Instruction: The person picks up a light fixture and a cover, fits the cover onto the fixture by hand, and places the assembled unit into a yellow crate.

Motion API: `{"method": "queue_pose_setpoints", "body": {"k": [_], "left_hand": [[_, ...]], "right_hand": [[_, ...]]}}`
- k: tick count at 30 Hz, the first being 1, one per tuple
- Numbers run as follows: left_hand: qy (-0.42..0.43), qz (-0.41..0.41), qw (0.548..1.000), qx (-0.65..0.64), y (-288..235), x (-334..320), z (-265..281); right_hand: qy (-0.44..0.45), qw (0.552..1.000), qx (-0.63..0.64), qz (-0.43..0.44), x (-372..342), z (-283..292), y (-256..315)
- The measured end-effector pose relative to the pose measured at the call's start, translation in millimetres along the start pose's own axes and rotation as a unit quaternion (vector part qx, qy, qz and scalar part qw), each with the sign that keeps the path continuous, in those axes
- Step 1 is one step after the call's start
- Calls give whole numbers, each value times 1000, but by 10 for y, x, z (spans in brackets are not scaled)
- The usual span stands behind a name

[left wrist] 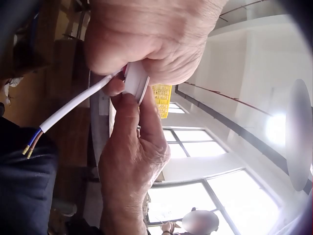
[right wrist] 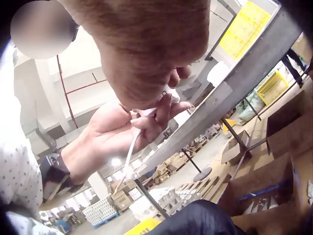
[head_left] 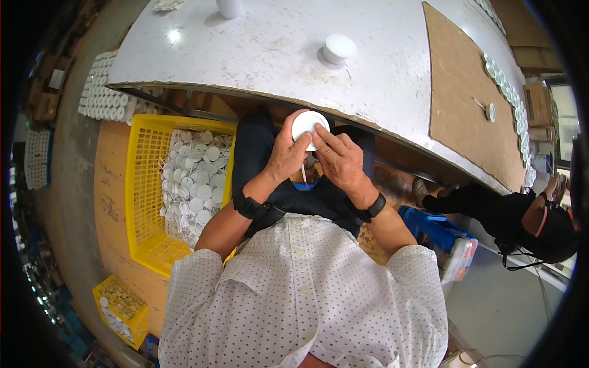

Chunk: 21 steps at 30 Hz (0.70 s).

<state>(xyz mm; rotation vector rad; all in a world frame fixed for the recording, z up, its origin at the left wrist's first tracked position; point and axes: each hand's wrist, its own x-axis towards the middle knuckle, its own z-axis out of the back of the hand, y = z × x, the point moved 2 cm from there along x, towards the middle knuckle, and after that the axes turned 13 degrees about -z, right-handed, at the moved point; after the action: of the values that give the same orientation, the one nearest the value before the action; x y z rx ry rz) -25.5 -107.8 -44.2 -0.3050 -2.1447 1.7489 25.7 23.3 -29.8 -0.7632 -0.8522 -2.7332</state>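
A white round cap with a cable is held over the lap, its flat face up in the head view. My left hand grips its left rim, thumb at the near edge. From the other side my right hand pinches it, fingertips on the face. Seen from the left wrist, the right thumb and fingers close on the rim beneath my left hand. The white cable hangs from its underside and ends in bare-tipped blue and brown wires. In the right wrist view the hands mostly hide the cap.
To the left stands a yellow basket heaped with white discs on cables. The white table ahead carries a white round cup-like piece. Brown cardboard covers its right part, with a row of round pieces. Another person is at right.
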Motion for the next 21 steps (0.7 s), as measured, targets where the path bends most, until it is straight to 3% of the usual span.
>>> {"method": "queue_pose_setpoints", "body": {"k": [4,7,10,12,13,15,16,17,20,21], "left_hand": [[-1,24,1000,7,49,8,-21],[-11,60,997,-49,44,26,37],[-92,87,989,-73,135,23,338],[-135,86,987,-29,243,-9,709],[-212,97,972,-38,250,-47,845],[-266,133,955,-13,265,-183,1221],[-265,123,956,-11,284,-262,1389],[-361,154,920,15,316,-348,1503],[-346,203,907,124,562,-750,2020],[-383,184,893,145,710,-879,2149]], "right_hand": [[-20,999,-1,27,11,37,-42],[64,997,46,-17,84,176,-4],[24,999,32,-33,291,531,-224],[-56,993,-22,-106,374,786,-803],[-54,979,-41,-190,421,962,-1147],[-74,945,-121,-295,487,1367,-1940],[-92,926,-229,-285,451,1564,-2435],[-74,901,-278,-325,445,1820,-2724],[-12,824,-424,-376,302,2256,-3481],[22,803,-441,-400,331,2316,-3561]]}}
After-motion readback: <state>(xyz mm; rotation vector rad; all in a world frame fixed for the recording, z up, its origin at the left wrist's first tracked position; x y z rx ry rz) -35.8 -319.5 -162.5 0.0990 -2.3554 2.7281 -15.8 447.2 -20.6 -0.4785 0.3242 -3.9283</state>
